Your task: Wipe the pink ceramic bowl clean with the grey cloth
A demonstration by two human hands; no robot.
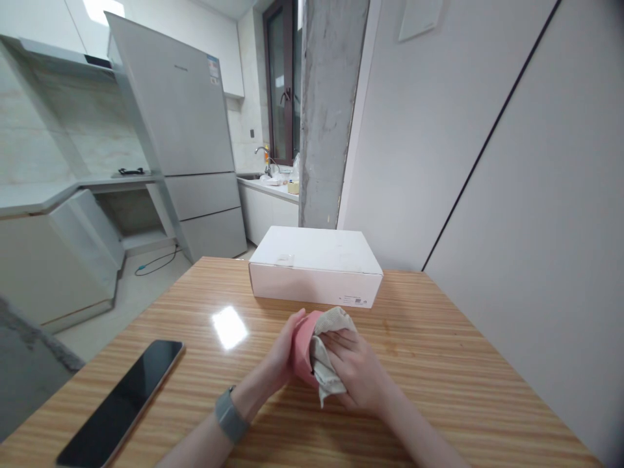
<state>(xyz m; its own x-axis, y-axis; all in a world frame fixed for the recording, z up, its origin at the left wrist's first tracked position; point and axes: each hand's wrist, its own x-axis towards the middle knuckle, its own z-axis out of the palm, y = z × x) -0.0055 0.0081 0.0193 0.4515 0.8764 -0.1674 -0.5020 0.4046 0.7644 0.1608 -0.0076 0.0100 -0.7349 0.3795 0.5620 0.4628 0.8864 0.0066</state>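
Tilted over the wooden table, a pink cup (303,348) has its opening turned toward the right. My left hand (283,348) is wrapped round its outer left side. My right hand (355,370) grips a light beige cloth (325,367) and presses it at the cup's mouth, with part of the cloth bunched over the rim. The fingertips of my right hand are partly covered by the cloth, and the inside of the cup is hidden.
A white box (314,286) sits just beyond my hands. A black-screened phone (124,403) lies at the left of the wooden table (463,377). A white wall (536,227) rises on the right; a fridge (180,117) stands beyond the table.
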